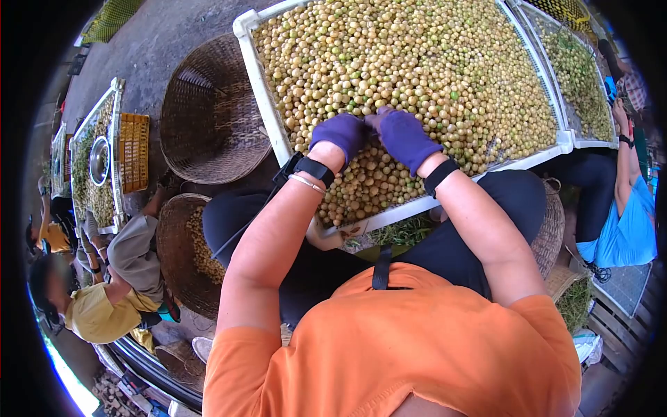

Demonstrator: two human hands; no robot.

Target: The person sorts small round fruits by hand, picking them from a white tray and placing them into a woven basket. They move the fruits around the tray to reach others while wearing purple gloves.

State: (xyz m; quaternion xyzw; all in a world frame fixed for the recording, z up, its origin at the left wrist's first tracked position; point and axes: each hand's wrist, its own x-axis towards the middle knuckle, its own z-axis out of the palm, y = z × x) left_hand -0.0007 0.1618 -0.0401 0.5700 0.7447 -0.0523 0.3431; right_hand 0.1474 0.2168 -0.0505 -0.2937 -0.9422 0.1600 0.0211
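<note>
Left hand (340,135) and right hand (406,139), both purple-gloved, rest side by side on pale round fruit (417,62) heaped in white tray (260,83). Fingers curled down into pile (cannot tell whether anything is pinched). Empty woven basket (208,118) beside tray.

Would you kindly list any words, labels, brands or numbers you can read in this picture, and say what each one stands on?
None: no readable text shows anywhere in the head view.
The white tray of small yellow-green fruit, the purple-gloved left hand and right hand, the black wristbands, the orange shirt and the woven baskets carry no visible lettering.
</note>
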